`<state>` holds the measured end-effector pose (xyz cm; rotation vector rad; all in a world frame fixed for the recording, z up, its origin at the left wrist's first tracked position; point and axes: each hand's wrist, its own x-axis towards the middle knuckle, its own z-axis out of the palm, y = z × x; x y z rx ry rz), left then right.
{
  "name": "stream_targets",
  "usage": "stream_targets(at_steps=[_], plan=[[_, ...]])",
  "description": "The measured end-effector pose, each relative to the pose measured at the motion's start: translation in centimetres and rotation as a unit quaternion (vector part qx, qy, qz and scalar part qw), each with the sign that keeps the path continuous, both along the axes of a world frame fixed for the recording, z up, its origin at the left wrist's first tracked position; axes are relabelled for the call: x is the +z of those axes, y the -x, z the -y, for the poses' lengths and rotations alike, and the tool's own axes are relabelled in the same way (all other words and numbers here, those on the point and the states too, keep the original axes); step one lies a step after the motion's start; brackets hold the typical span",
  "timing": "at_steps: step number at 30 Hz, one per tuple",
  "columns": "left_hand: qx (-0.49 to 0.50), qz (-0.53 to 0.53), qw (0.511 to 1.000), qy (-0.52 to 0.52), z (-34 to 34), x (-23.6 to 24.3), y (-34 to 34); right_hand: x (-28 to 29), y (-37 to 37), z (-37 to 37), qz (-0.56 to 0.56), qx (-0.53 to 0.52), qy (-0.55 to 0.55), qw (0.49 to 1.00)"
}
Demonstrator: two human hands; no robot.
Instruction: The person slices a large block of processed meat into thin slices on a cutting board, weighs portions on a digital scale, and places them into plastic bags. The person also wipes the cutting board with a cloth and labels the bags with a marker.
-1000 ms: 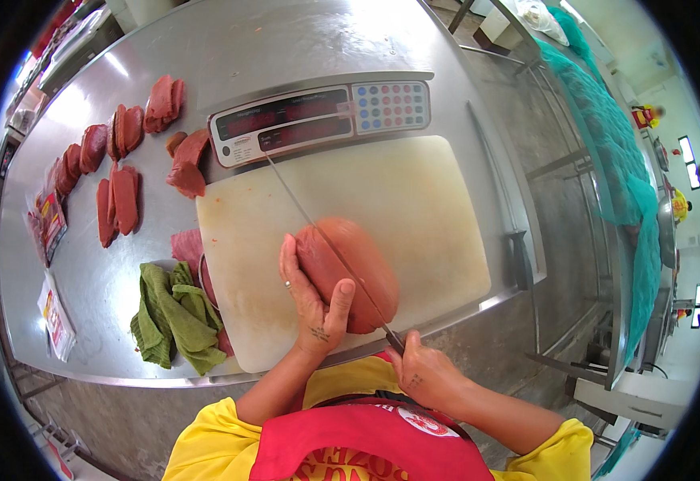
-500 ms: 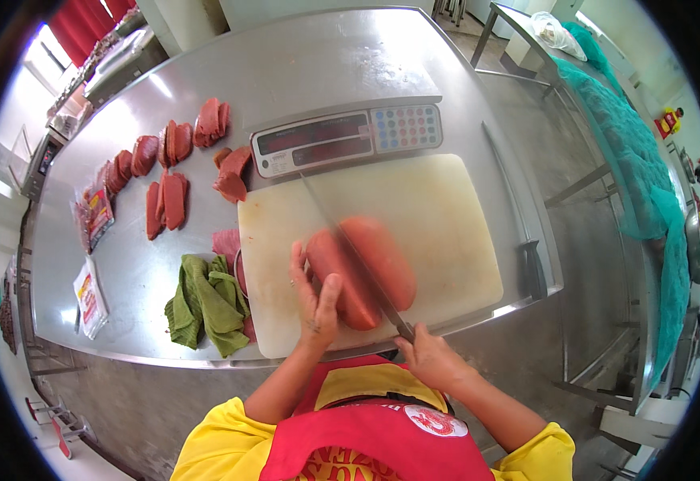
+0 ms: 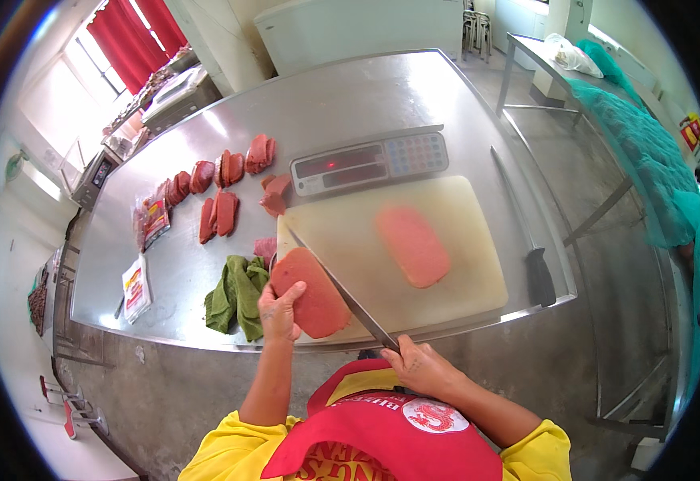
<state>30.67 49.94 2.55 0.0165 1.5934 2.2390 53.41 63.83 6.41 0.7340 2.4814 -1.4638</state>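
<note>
My left hand (image 3: 280,311) is closed on the near-left edge of a thick piece of pink meat (image 3: 311,298), tilted up with its cut face showing. In my right hand (image 3: 422,365) is the handle of a long knife (image 3: 358,309). The blade points away to the left and runs along the right side of the held meat; whether it touches is hard to tell. A second piece of pink meat (image 3: 414,247) lies flat in the middle of the white cutting board (image 3: 478,272), apart from both hands. Beside my left hand is a crumpled green cloth (image 3: 238,297).
A digital scale (image 3: 342,168) stands behind the board. Stacks of sliced meat (image 3: 221,212) and plastic packets (image 3: 135,289) lie on the steel table (image 3: 165,264) to the left. A long thin rod with a black handle (image 3: 539,276) rests at the right edge. Green netting (image 3: 646,176) drapes another table.
The two meat pieces have come apart: my left hand has carried one leftward and tipped it up, while the other stays on the board. The knife has moved left and the view has shifted.
</note>
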Motion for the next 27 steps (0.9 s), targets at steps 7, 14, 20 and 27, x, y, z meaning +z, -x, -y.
stream_targets(at_steps=[7, 14, 20, 27], plan=[[-0.045, -0.329, 0.881, 0.338, -2.8, 3.9, -1.8, 1.4, -1.3, -1.7, 0.045, -0.044, -0.022, 0.998], [-0.089, -0.437, 0.789, 0.424, -6.3, 0.2, -5.7, 1.3, -3.5, -3.1, 0.060, -0.113, -0.006, 0.992], [-0.061, -0.362, 0.869, 0.333, -8.3, -1.0, 0.1, 0.1, -4.3, -3.5, 0.052, -0.088, -0.039, 0.994], [-0.161, -0.372, 0.839, 0.363, -7.7, -1.1, 4.3, 1.1, -4.5, -1.9, 0.045, -0.038, 0.002, 0.998]])
